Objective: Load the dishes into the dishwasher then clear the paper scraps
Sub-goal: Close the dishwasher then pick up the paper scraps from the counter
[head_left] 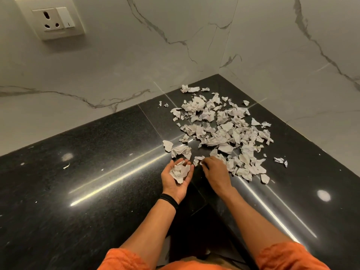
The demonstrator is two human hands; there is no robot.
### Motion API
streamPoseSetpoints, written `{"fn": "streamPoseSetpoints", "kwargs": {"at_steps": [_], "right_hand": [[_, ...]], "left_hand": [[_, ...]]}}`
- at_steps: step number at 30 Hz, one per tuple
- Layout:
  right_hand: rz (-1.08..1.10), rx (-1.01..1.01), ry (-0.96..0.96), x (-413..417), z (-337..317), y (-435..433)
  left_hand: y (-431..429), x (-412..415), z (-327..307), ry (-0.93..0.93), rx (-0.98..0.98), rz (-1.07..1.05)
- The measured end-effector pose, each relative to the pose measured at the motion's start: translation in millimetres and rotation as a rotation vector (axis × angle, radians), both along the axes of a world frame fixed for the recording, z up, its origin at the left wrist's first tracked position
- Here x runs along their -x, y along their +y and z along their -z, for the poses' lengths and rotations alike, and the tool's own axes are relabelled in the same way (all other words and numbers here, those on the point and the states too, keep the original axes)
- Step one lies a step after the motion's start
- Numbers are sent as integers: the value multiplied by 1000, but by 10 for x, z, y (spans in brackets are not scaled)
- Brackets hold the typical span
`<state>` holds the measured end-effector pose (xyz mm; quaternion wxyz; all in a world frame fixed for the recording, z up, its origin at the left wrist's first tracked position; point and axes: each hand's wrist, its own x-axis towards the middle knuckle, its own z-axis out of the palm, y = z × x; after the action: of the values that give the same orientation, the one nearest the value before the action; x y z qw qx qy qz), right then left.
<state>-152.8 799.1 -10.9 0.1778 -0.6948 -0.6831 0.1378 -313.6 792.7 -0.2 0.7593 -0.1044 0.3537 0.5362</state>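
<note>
My left hand cradled paper scraps palm-up at six o'clock, my right hand beside it touched the pile, spread toward one o'clock on black countertop.

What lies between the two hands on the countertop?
Head view: a small paper scrap lies between the left hand and right hand; nearer the wrists, bare black countertop.
</note>
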Motion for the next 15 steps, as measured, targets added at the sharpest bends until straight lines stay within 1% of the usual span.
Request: {"fn": "streamPoseSetpoints", "kwargs": {"at_steps": [3,6,8,11,13,15], "right_hand": [[21,-29,81,-95,-7,-108],[70,-92,238,-191,-48,-236],[60,-146,347,-174,-104,-296],[-13,-229,446,-48,-199,-331],[-97,-215,447,68,-219,-338],[-196,-157,423,125,-201,-336]], "left_hand": [[22,-31,1,43,-1,-1],[33,-111,-4,76,7,-5],[28,-175,-5,90,2,6],[6,-306,8,116,-16,32],[7,-367,9,124,-20,35],[10,-416,-12,104,-11,11]]}}
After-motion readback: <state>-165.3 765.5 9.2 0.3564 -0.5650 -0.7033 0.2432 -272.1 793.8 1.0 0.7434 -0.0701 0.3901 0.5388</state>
